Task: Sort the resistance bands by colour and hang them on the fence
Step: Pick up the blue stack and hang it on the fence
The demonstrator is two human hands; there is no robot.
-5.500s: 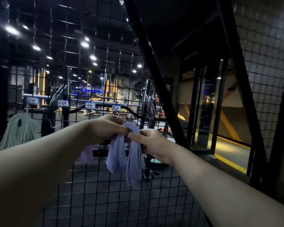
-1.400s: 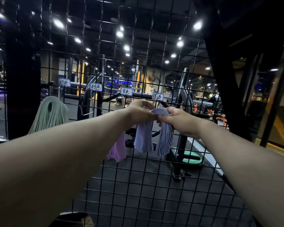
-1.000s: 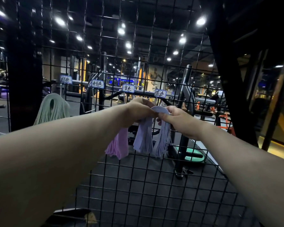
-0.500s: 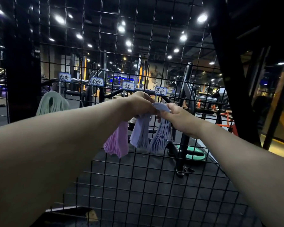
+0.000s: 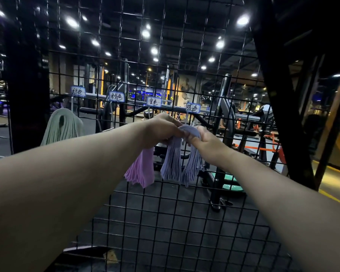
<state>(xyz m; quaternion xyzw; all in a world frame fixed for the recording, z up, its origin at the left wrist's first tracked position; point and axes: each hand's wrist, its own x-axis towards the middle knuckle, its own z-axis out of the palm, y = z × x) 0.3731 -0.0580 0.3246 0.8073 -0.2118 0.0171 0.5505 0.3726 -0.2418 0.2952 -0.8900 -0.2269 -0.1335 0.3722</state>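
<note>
A black wire fence [image 5: 185, 222] of square mesh fills the view, and through it shows a dim gym: dark matting on the floor [image 5: 165, 205], black weight machines [image 5: 222, 134] at two o'clock, and many round ceiling lights [image 5: 242, 20] from ten to one o'clock. A yellow floor line [image 5: 332, 195] runs at four o'clock. Four small handwritten paper labels [image 5: 78, 91] sit in a row on the fence, stepping down from nine o'clock toward the centre. Three bundles of resistance bands hang on the fence: one green bundle [image 5: 62, 127] at nine o'clock under the first label, one pink bundle [image 5: 140, 169] just left of centre, and one pale blue bundle [image 5: 177, 163] just beside it, below the fourth label. Two bare arms reach in. The left hand [image 5: 161, 127] has its fingers curled over the top of the pale blue bundle, and the right hand [image 5: 204, 141] pinches the same top loop from three o'clock.
</note>
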